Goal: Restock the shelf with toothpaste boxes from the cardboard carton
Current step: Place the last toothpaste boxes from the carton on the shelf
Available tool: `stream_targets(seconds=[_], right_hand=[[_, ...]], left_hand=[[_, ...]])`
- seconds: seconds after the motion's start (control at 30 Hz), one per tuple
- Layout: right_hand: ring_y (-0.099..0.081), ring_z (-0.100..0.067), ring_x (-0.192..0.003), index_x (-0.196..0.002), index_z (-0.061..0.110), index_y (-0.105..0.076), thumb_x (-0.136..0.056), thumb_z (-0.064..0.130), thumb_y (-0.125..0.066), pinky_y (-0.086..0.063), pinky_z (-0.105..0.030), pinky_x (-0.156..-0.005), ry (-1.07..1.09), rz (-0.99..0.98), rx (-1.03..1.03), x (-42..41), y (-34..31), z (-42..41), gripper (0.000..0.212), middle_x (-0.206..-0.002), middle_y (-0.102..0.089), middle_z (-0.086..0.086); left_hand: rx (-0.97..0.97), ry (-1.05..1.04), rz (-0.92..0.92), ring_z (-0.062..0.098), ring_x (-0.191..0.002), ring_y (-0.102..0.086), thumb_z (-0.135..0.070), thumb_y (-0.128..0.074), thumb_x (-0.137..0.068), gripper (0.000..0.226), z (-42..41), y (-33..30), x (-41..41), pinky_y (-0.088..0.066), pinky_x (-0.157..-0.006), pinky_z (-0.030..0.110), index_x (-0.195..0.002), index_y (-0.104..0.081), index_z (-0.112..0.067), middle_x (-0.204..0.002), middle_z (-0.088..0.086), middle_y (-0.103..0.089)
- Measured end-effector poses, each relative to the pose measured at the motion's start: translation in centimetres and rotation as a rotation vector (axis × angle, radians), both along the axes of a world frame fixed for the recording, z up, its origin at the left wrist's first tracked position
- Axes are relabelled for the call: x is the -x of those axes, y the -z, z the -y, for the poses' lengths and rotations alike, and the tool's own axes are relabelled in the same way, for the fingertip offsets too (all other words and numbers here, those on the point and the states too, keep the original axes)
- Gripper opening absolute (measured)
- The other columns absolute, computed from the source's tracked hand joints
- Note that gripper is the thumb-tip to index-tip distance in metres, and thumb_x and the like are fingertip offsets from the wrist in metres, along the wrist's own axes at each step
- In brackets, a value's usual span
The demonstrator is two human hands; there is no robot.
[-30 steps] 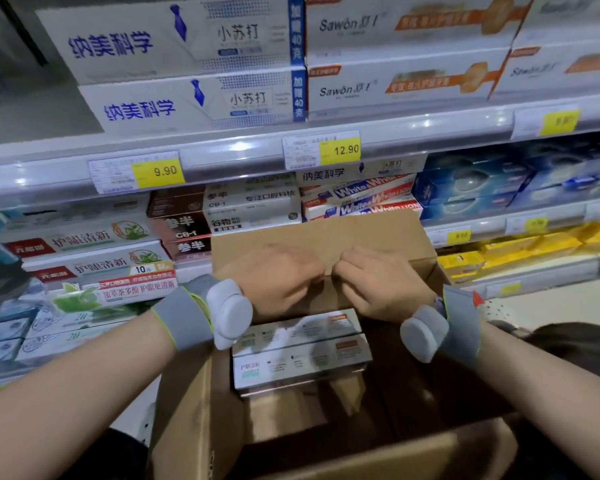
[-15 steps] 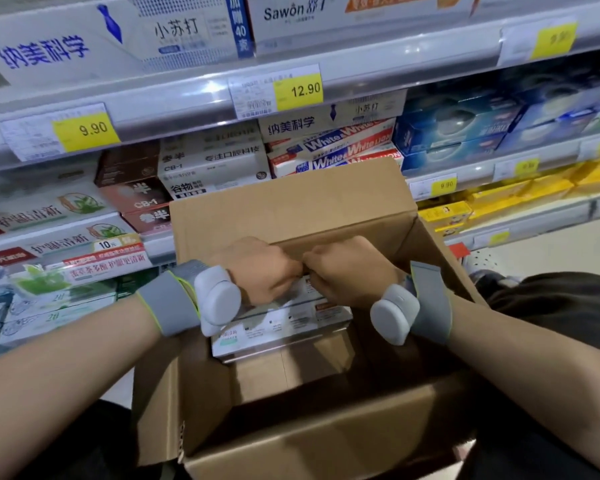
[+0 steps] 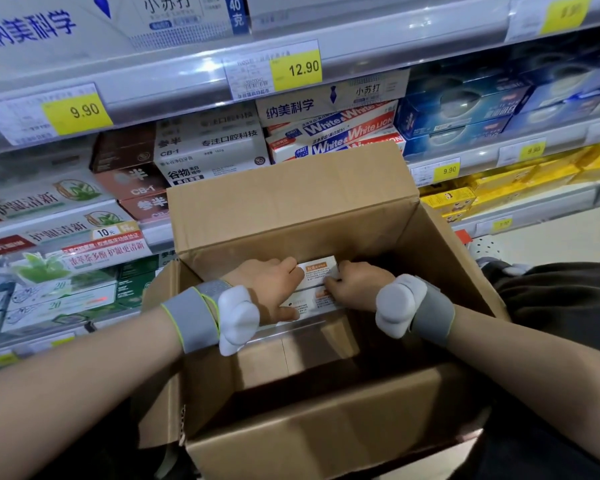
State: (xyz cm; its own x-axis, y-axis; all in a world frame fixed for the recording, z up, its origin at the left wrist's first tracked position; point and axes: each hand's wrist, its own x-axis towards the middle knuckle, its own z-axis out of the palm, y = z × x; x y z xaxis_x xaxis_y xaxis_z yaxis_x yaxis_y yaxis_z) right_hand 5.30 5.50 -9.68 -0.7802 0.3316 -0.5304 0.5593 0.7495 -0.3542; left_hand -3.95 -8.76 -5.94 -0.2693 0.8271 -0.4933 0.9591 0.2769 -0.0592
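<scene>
An open brown cardboard carton (image 3: 291, 209) sits in front of me with its far flap standing up. Inside, against the far wall, lie white toothpaste boxes (image 3: 317, 273) with orange print, stacked two high. My left hand (image 3: 267, 289) grips the stack's left end, thumb on the front face. My right hand (image 3: 355, 285) closes on the right end, fingertips on the upper box. Both wrists wear grey bands with white sensor pods. The carton's near half shows bare cardboard floor. The store shelf (image 3: 187, 81) runs behind the carton.
Shelf rows hold many toothpaste boxes: white and brown ones (image 3: 208, 147) at centre, red-and-white ones (image 3: 347, 133), blue ones (image 3: 465, 109) to the right, yellow ones (image 3: 520, 181) lower right. Yellow price tags (image 3: 297, 69) line the shelf edges. Pale floor lies at far right.
My view tilted down and the carton dropped lower in front of me. Both hands moved from the carton's far flap down onto the toothpaste boxes inside and closed on their ends.
</scene>
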Motion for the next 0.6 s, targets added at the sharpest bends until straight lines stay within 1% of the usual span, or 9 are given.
stream_targets(seconds=[0.07,0.1,0.23,0.27,0.3,0.33,0.37,0.5,0.6], right_hand=[[-0.059,-0.025,-0.110,-0.124,0.013,-0.055,-0.098,0.041,-0.039,-0.046,-0.030,-0.090,0.064,0.041,0.144,0.1,-0.2,0.0,0.042,-0.125,-0.062,-0.007],[-0.058,-0.025,-0.113,-0.126,0.013,-0.055,-0.098,0.041,-0.039,-0.044,-0.029,-0.092,0.093,0.058,0.187,0.1,-0.3,0.1,0.042,-0.127,-0.060,-0.007],[-0.054,-0.026,-0.121,-0.132,0.011,-0.051,-0.099,0.038,-0.042,-0.041,-0.027,-0.094,0.236,0.097,0.350,0.3,-0.8,0.4,0.044,-0.134,-0.056,-0.009],[-0.055,-0.027,-0.119,-0.132,0.011,-0.051,-0.098,0.038,-0.043,-0.044,-0.029,-0.091,0.273,0.114,0.396,0.4,-0.8,0.5,0.044,-0.134,-0.056,-0.010],[-0.056,-0.028,-0.117,-0.132,0.012,-0.051,-0.098,0.039,-0.044,-0.048,-0.030,-0.083,0.300,0.133,0.430,0.4,-0.9,0.6,0.044,-0.132,-0.057,-0.010],[-0.057,-0.029,-0.115,-0.132,0.012,-0.051,-0.098,0.040,-0.045,-0.049,-0.029,-0.074,0.314,0.148,0.448,0.4,-1.0,0.7,0.045,-0.131,-0.057,-0.011],[-0.057,-0.029,-0.115,-0.132,0.011,-0.051,-0.097,0.039,-0.046,-0.048,-0.028,-0.071,0.320,0.156,0.458,0.4,-0.9,0.8,0.045,-0.130,-0.057,-0.011],[-0.055,-0.025,-0.119,-0.134,0.012,-0.049,-0.097,0.034,-0.048,-0.044,-0.028,-0.089,0.292,0.119,0.453,0.2,-1.1,0.8,0.043,-0.134,-0.056,-0.008],[-0.053,-0.024,-0.122,-0.136,0.012,-0.047,-0.098,0.031,-0.047,-0.041,-0.025,-0.092,0.263,0.107,0.434,0.1,-1.4,0.9,0.043,-0.137,-0.054,-0.008]], left_hand=[[-0.020,-0.016,0.006,0.025,-0.101,-0.051,-0.050,-0.052,-0.087,0.046,0.1,0.1,-0.2,-0.042,-0.070,0.033,-0.114,-0.040,-0.014,-0.117,0.005,-0.045],[-0.025,-0.014,0.004,0.026,-0.101,-0.052,-0.049,-0.053,-0.087,0.046,0.1,0.2,-0.4,-0.041,-0.070,0.033,-0.114,-0.040,-0.014,-0.117,0.005,-0.045],[-0.015,-0.009,-0.009,0.026,-0.104,-0.052,-0.047,-0.055,-0.087,0.045,0.0,0.4,-1.1,-0.040,-0.071,0.033,-0.116,-0.041,-0.016,-0.118,0.003,-0.046],[-0.009,-0.018,-0.008,0.026,-0.104,-0.052,-0.047,-0.055,-0.086,0.045,0.0,0.4,-1.2,-0.039,-0.069,0.032,-0.116,-0.041,-0.016,-0.118,0.003,-0.047],[-0.006,-0.025,-0.002,0.026,-0.105,-0.052,-0.046,-0.056,-0.086,0.045,0.0,0.4,-1.3,-0.037,-0.069,0.032,-0.116,-0.041,-0.016,-0.118,0.003,-0.047],[-0.004,-0.029,0.005,0.026,-0.105,-0.052,-0.046,-0.056,-0.086,0.045,0.0,0.4,-1.4,-0.036,-0.069,0.032,-0.116,-0.041,-0.016,-0.119,0.003,-0.047],[-0.001,-0.030,0.012,0.026,-0.105,-0.052,-0.047,-0.056,-0.087,0.046,-0.1,0.3,-1.4,-0.036,-0.069,0.032,-0.116,-0.041,-0.015,-0.119,0.003,-0.047],[-0.004,-0.032,0.026,0.026,-0.105,-0.052,-0.047,-0.054,-0.088,0.047,-0.2,-0.1,-1.3,-0.041,-0.073,0.033,-0.118,-0.041,-0.014,-0.121,0.003,-0.046],[0.003,-0.034,0.037,0.026,-0.104,-0.051,-0.048,-0.054,-0.087,0.047,-0.3,-0.3,-1.3,-0.043,-0.076,0.035,-0.117,-0.041,-0.014,-0.120,0.004,-0.046]])
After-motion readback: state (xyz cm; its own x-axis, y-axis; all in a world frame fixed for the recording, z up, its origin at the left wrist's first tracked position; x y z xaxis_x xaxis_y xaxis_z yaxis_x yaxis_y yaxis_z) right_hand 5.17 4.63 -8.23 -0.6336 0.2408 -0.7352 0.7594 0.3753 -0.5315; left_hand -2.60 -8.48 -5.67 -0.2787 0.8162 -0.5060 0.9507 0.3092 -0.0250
